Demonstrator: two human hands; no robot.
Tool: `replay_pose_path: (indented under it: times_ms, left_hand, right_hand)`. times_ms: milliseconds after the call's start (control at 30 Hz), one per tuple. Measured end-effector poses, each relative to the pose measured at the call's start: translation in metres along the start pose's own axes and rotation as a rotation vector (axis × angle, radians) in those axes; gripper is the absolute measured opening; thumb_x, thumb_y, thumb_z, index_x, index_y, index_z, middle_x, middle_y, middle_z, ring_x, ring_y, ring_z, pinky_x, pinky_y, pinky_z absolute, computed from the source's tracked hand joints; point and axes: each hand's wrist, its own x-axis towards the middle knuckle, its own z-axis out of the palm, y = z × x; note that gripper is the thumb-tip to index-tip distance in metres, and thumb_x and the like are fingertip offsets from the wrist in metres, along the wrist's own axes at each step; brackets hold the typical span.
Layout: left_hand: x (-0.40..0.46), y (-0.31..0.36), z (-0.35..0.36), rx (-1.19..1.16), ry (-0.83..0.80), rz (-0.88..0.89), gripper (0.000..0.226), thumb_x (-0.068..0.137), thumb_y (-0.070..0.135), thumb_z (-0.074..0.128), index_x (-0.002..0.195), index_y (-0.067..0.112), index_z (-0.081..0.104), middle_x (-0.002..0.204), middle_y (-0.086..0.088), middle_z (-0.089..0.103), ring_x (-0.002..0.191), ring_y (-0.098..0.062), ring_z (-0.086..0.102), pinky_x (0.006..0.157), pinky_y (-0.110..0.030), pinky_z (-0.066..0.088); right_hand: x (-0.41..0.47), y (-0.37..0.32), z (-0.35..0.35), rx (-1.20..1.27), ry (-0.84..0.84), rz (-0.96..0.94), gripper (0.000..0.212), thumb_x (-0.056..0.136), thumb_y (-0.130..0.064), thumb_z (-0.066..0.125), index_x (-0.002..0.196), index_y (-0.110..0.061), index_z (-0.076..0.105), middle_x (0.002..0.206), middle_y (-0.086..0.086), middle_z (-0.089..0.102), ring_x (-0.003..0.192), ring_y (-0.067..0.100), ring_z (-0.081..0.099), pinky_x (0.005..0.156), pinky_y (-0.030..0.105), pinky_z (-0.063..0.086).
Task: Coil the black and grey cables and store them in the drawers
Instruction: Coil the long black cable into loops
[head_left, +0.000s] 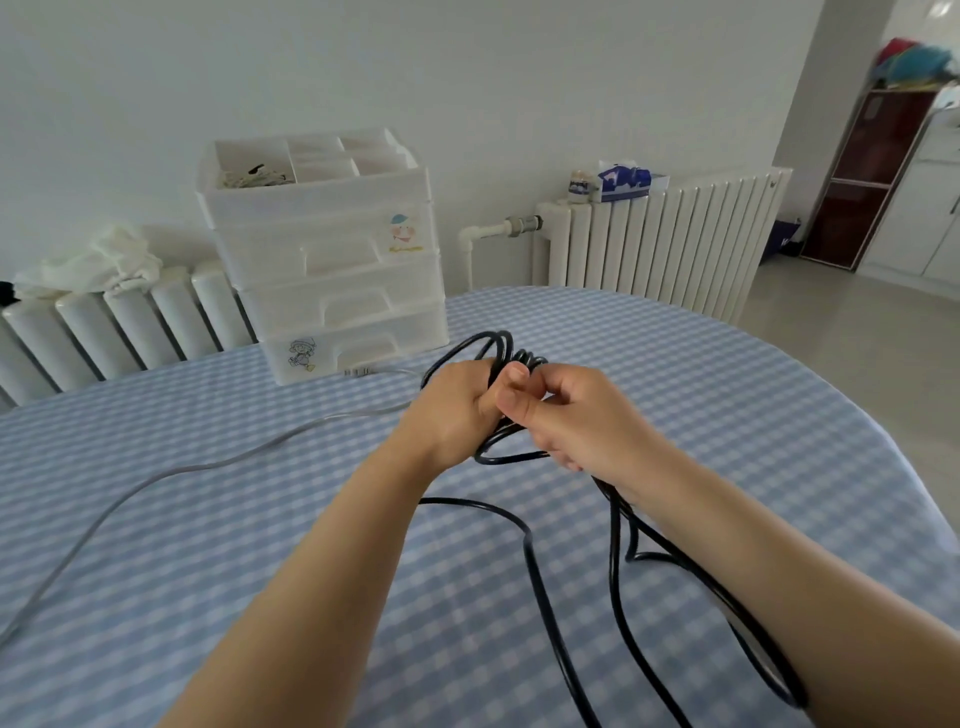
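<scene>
Left hand (457, 410) grips bundled loops of black cable (530, 540), fingers curled round them above the checked tablecloth (208, 545). Right hand (566, 415) pinches the same cable just beside it; slack trails near. Grey cable (156, 475) lies left, reaching the white drawer unit (332, 270) far. Cartoon stickers on drawers; lettering unreadable.

Black cable (535, 571); grey cable (156, 475); blue-white checked tablecloth (260, 545); white drawers (332, 270).

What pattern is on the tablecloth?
A blue and white check; the tablecloth shows best in the head view.
</scene>
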Motion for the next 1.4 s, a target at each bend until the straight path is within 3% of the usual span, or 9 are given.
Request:
replay_pose_path:
  times_ms: [200, 367, 567, 733, 833, 933, 1033, 1233, 1400]
  left_hand:
    - [0.000, 0.002, -0.011, -0.160, -0.089, -0.137, 0.100, 0.062, 0.092, 0.034, 0.068, -0.006, 0.050, 0.054, -0.005, 0.045, 0.048, -0.011, 0.040, 0.046, -0.016, 0.032]
    - [-0.002, -0.010, -0.017, -0.279, -0.083, -0.275, 0.078, 0.075, 0.078, 0.050, 0.063, 0.000, 0.047, 0.044, -0.007, 0.045, 0.040, -0.018, 0.041, 0.046, -0.025, 0.037]
    - [-0.005, -0.017, -0.020, -0.328, -0.166, -0.299, 0.080, 0.071, 0.075, 0.054, 0.049, -0.002, 0.040, 0.038, -0.008, 0.037, 0.034, -0.018, 0.037, 0.045, -0.024, 0.038]
    - [-0.010, -0.014, -0.018, -0.390, -0.474, -0.266, 0.089, 0.061, 0.082, 0.059, 0.066, -0.006, 0.045, 0.042, 0.000, 0.038, 0.038, -0.013, 0.038, 0.046, -0.020, 0.040]
    - [-0.008, -0.010, -0.024, -0.268, -0.547, -0.226, 0.062, 0.069, 0.057, 0.074, 0.065, 0.002, 0.048, 0.046, -0.004, 0.044, 0.044, -0.016, 0.044, 0.049, -0.021, 0.040]
    - [-0.004, -0.007, -0.030, -0.071, -0.411, -0.282, 0.037, 0.079, 0.027, 0.076, 0.062, 0.009, 0.050, 0.046, -0.002, 0.048, 0.042, -0.013, 0.045, 0.048, -0.021, 0.039]
    - [-0.002, -0.016, -0.028, 0.008, -0.152, -0.382, 0.038, 0.085, 0.023, 0.068, 0.057, 0.009, 0.046, 0.042, 0.000, 0.047, 0.037, -0.011, 0.044, 0.049, -0.028, 0.041]
    - [0.001, -0.017, -0.024, -0.321, 0.142, -0.515, 0.034, 0.087, 0.012, 0.060, 0.056, 0.010, 0.045, 0.041, -0.001, 0.037, 0.039, -0.015, 0.034, 0.051, -0.030, 0.035]
    - [0.000, -0.024, -0.027, -0.591, 0.278, -0.661, 0.033, 0.089, 0.010, 0.060, 0.060, 0.012, 0.045, 0.041, 0.000, 0.036, 0.038, -0.014, 0.036, 0.050, -0.028, 0.039]
  right_hand:
    - [0.005, -0.002, -0.005, -0.026, -0.056, -0.202, 0.042, 0.071, -0.053, 0.061, 0.079, -0.013, 0.068, 0.049, -0.006, 0.056, 0.040, 0.004, 0.039, 0.044, 0.017, 0.032]
    - [0.003, -0.005, -0.020, -0.133, -0.214, -0.201, 0.004, 0.087, -0.020, 0.067, 0.083, -0.017, 0.066, 0.054, -0.018, 0.060, 0.045, 0.003, 0.049, 0.050, 0.021, 0.043]
    - [0.002, 0.002, -0.021, -0.446, -0.176, -0.206, 0.013, 0.100, -0.031, 0.045, 0.088, -0.032, 0.050, 0.089, -0.005, 0.068, 0.059, 0.002, 0.055, 0.060, 0.029, 0.049]
    - [0.004, 0.004, -0.020, -0.479, -0.060, -0.282, 0.016, 0.099, -0.028, 0.047, 0.085, -0.033, 0.049, 0.071, -0.008, 0.060, 0.068, 0.012, 0.059, 0.068, 0.031, 0.049]
    - [0.005, 0.010, -0.022, -0.391, -0.016, -0.269, 0.016, 0.098, -0.024, 0.049, 0.085, -0.032, 0.053, 0.072, -0.007, 0.061, 0.065, 0.003, 0.059, 0.061, 0.021, 0.048]
    - [0.011, 0.021, -0.029, -0.303, 0.165, -0.264, 0.015, 0.099, -0.020, 0.049, 0.091, -0.024, 0.060, 0.066, -0.006, 0.059, 0.053, -0.002, 0.054, 0.054, 0.013, 0.042]
    - [0.029, 0.034, -0.045, -0.051, 0.388, -0.100, 0.025, 0.102, -0.018, 0.041, 0.098, -0.007, 0.062, 0.062, -0.005, 0.054, 0.040, -0.001, 0.042, 0.042, 0.016, 0.038]
    - [0.055, 0.050, -0.075, 0.837, 0.460, 0.348, 0.022, 0.104, -0.010, 0.028, 0.097, -0.008, 0.049, 0.059, 0.001, 0.037, 0.044, 0.012, 0.037, 0.052, 0.027, 0.043]
    - [0.054, 0.058, -0.072, 1.053, 0.431, 0.475, 0.039, 0.105, -0.033, 0.027, 0.082, -0.010, 0.048, 0.056, 0.001, 0.038, 0.050, 0.014, 0.036, 0.054, 0.027, 0.040]
